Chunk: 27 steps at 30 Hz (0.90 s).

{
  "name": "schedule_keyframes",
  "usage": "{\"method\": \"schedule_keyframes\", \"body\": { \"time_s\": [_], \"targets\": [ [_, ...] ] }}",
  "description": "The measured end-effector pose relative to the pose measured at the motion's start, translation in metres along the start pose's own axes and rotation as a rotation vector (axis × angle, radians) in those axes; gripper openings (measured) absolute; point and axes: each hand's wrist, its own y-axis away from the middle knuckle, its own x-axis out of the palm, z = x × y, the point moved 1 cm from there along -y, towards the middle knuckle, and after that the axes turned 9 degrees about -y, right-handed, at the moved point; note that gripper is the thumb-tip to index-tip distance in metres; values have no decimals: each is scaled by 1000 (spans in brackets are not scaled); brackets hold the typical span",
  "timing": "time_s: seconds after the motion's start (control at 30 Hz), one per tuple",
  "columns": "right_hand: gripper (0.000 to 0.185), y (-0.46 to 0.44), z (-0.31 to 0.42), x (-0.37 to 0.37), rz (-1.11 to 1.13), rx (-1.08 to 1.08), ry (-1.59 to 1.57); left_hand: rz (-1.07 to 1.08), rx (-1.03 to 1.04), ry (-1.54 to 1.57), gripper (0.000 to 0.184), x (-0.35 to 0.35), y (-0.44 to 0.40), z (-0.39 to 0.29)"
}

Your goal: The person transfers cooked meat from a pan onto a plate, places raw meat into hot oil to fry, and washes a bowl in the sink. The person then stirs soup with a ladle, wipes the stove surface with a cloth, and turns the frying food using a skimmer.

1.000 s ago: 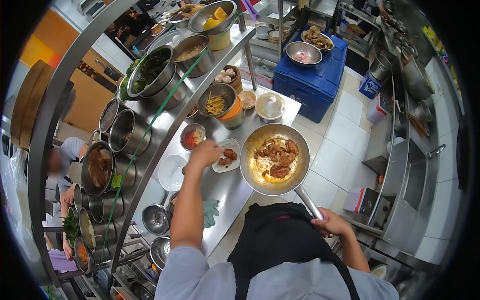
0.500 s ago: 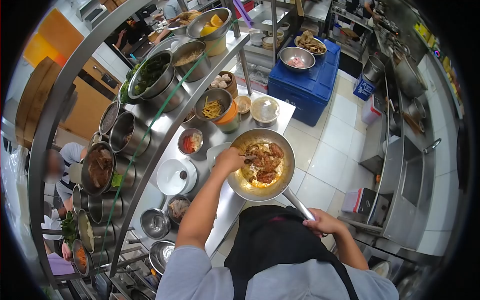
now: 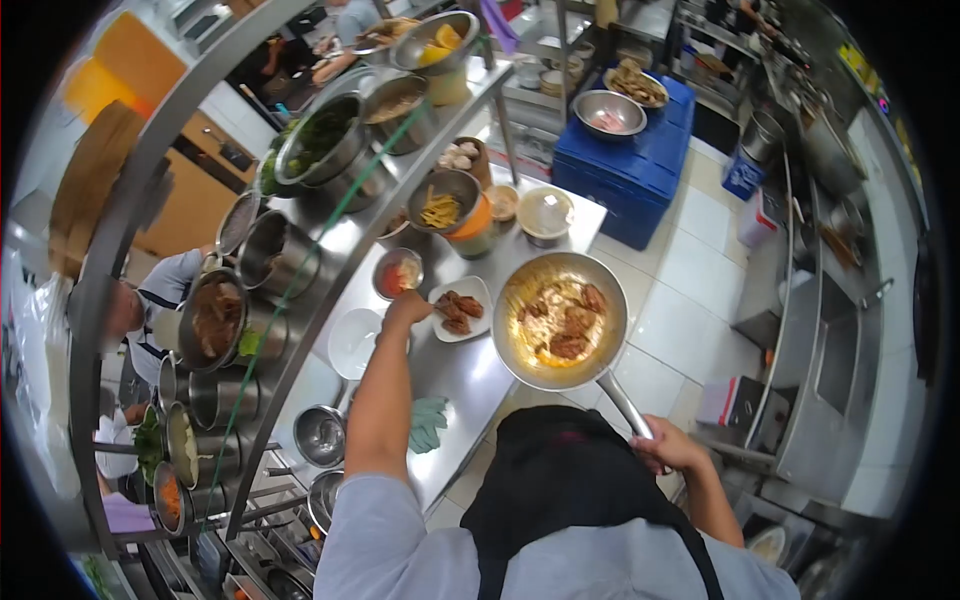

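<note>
My right hand (image 3: 668, 443) grips the handle of a frying pan (image 3: 510, 345), held level beside the steel counter's edge. Several browned, glazed meat pieces (image 3: 569, 346) lie in the pan in oily orange sauce. My left hand (image 3: 407, 310) is closed at the left rim of a white plate (image 3: 478, 331) on the counter. It grips a small metal utensil, mostly hidden by the fingers, whose tip is at the meat. More browned meat pieces (image 3: 459, 312) lie on that plate. Just beyond my left hand stands a steel bowl (image 3: 379, 283) with red and pale contents.
A steel shelf (image 3: 330, 255) with several food containers rises at the left, above the counter (image 3: 455, 372). A green cloth (image 3: 428, 424) lies near my left forearm. A blue cooler (image 3: 640, 165) stands on the tiled floor ahead. A co-worker (image 3: 165, 290) is behind the shelf.
My left hand has moved left from the pan to the plate, where meat pieces now show. Less meat is in the pan. The view has shifted, and the green cloth has come into sight.
</note>
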Motion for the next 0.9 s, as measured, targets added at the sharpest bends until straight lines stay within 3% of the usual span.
{"method": "schedule_keyframes", "body": {
  "time_s": [0.17,0.27,0.4,0.6,0.77,0.9],
  "targets": [
    [16,10,5,0,0,-2,13,-77,-10,-115,38,-43,58,-33],
    [17,11,4,2,17,4,28,-231,375,-97,29,-66,124,-75],
    [16,9,7,2,50,-3,14,-411,807,-242,19,-13,178,-140],
    [16,7,9,4,88,0,-24,-629,849,-275,6,34,183,-156],
    [16,2,7,2,98,-9,9,-539,884,-92,8,15,180,-142],
    [16,0,2,0,84,7,-25,-607,797,-73,7,-21,182,-109]
  ]
}}
